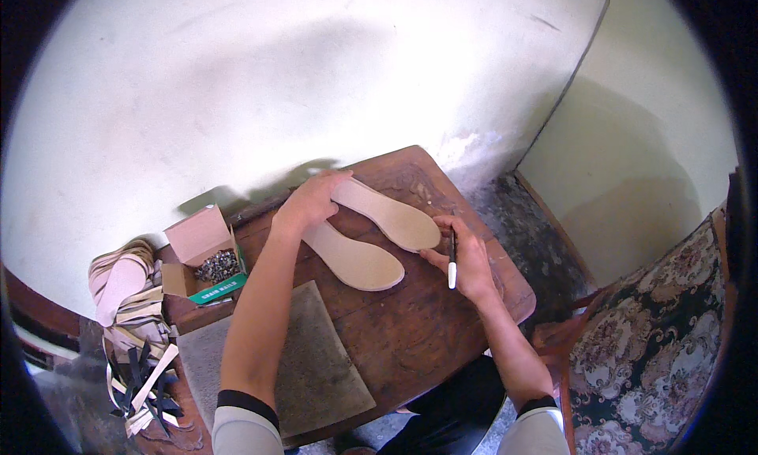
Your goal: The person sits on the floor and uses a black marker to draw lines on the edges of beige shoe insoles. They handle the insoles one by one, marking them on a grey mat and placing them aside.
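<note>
Two beige shoe insoles lie side by side on the brown wooden table. My left hand (308, 202) grips the narrow end of the far insole (395, 217), its fingers over that end. The near insole (359, 264) lies flat, its narrow end partly hidden under the same hand. At the wide end of the far insole is my right hand (467, 262), thumb and fingertips at the edge. A dark marker pen with a white end (452, 273) is held in that hand, pointing down toward me.
A grey mat (292, 360) covers the table's near left. An opened cardboard box (207, 262) holds small metal pieces. Left of it are stacked insoles (122, 285) and black and cream strips (146, 388). A wall borders the far side; a floral chair (639, 344) stands at right.
</note>
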Demonstrator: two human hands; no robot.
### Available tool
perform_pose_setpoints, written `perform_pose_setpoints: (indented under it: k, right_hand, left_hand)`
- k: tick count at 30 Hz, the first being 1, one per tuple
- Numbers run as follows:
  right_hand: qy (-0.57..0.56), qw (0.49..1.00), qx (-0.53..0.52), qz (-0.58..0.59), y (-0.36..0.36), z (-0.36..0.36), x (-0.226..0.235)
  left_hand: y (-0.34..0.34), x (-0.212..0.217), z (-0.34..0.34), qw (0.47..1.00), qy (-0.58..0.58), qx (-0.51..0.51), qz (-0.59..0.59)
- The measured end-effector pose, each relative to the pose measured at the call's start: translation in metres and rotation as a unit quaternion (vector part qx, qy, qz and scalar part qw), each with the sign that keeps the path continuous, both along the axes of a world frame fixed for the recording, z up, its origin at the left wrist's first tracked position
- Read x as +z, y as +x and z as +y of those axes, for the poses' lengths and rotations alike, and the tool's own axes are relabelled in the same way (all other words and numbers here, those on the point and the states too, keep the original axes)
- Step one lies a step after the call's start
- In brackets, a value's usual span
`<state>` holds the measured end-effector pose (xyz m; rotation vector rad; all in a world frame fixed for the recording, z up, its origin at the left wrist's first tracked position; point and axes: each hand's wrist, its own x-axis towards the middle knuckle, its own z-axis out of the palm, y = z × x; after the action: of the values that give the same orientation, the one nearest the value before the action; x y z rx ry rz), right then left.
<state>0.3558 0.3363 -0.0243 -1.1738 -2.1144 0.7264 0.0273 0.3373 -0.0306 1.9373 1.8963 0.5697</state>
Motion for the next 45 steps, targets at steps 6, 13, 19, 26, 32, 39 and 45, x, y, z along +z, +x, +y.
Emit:
perform_pose_setpoints:
  k: [6, 13, 19, 26, 32, 39, 45]
  right_hand:
    - [0.008, 1.000, -0.006, 0.002, 0.000, -0.001, -0.001]
    - [-0.008, 1.000, -0.004, 0.007, 0.004, 0.005, -0.006]
    - [0.079, 0.997, -0.017, -0.012, -0.003, -0.016, 0.017]
    - [-0.031, 0.994, 0.076, 0.077, -0.032, -0.073, 0.062]
    - [0.082, 0.964, 0.244, 0.069, -0.111, -0.139, 0.094]
    - [-0.126, 0.910, 0.379, 0.108, -0.226, -0.209, 0.096]
    - [-0.118, 0.923, 0.365, -0.023, -0.353, -0.238, 0.086]
  left_hand:
    - [0.002, -0.005, 0.015, 0.998, 0.004, 0.000, 0.060]
    - [0.003, -0.010, 0.020, 0.995, 0.039, 0.018, 0.092]
    - [0.013, 0.039, -0.063, 0.990, 0.122, 0.031, 0.057]
    - [-0.013, 0.091, -0.240, 0.989, 0.147, -0.022, -0.015]
    - [-0.061, 0.100, -0.387, 0.974, 0.166, 0.144, -0.050]
    - [-0.176, 0.088, -0.485, 0.854, 0.191, 0.479, -0.063]
    - [-0.248, 0.022, -0.502, 0.781, 0.187, 0.590, -0.087]
